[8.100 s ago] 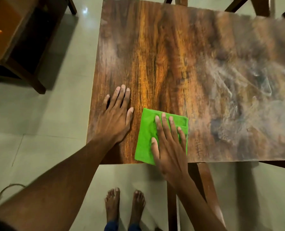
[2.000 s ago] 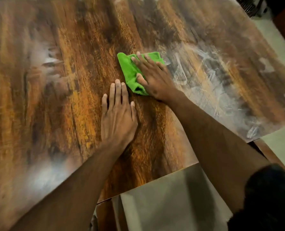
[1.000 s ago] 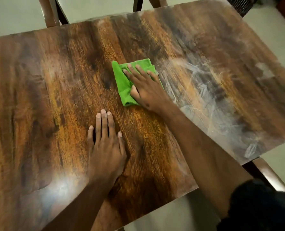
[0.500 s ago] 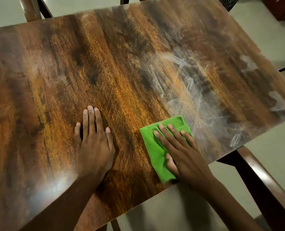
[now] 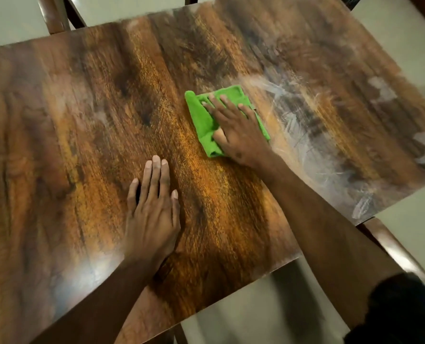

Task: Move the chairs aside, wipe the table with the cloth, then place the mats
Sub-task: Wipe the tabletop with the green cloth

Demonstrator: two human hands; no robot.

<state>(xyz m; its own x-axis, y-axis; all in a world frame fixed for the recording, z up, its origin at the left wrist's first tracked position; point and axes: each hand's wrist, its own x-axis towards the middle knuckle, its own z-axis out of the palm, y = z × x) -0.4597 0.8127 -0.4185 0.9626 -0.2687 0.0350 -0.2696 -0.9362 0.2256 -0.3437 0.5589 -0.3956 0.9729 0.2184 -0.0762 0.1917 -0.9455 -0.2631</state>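
Green cloth [image 5: 201, 120] folded, lying mid-counter [image 5: 82, 120], pressed flat under right hand [image 5: 238, 130], fingers straight. Left hand [image 5: 153, 214] released, flat on bare wood just nearer. Whitish smears [image 5: 293, 103] right of cloth. Chair frames at far left [image 5: 55, 13] and near right [image 5: 395, 252]. No readable writing.
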